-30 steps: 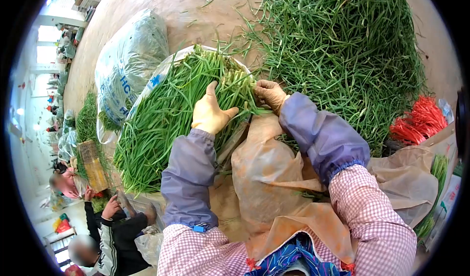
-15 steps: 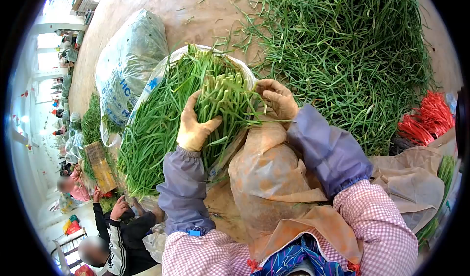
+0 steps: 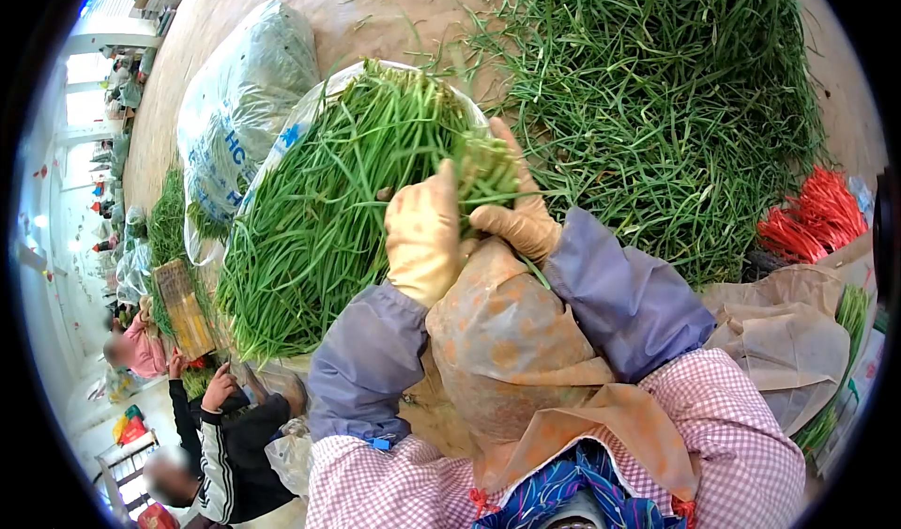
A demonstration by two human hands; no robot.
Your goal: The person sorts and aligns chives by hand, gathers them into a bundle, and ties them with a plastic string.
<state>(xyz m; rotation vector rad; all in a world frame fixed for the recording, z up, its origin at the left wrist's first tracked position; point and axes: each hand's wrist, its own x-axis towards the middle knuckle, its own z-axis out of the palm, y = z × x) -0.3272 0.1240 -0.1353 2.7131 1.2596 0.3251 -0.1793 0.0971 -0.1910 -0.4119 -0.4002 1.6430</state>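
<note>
My left hand (image 3: pixel 422 233), in a pale yellow glove, is closed against the near side of a small bunch of garlic chives (image 3: pixel 488 168). My right hand (image 3: pixel 524 212), gloved too, cups the bunch from the right, its thumb and fingers around the pale cut ends. The bunch's lower leaves are hidden behind my hands and knee. Just left of it, a large heap of garlic chives (image 3: pixel 328 191) lies in an open white plastic bag (image 3: pixel 291 135), with cut ends at the top. My knee, under a stained brown apron (image 3: pixel 511 341), is right below my hands.
Loose chives (image 3: pixel 657 107) form a big pile at the upper right. Red ties (image 3: pixel 815 214) lie at the right. A full plastic bag (image 3: pixel 249 107) stands at the left. Two co-workers sit lower left, one in a black sleeve (image 3: pixel 249 454), near a wooden board (image 3: pixel 183 308).
Both hands have drawn the bunch right, off the heap and toward my knee. My left hand has turned its back to the camera. The right hand now cups the stalks.
</note>
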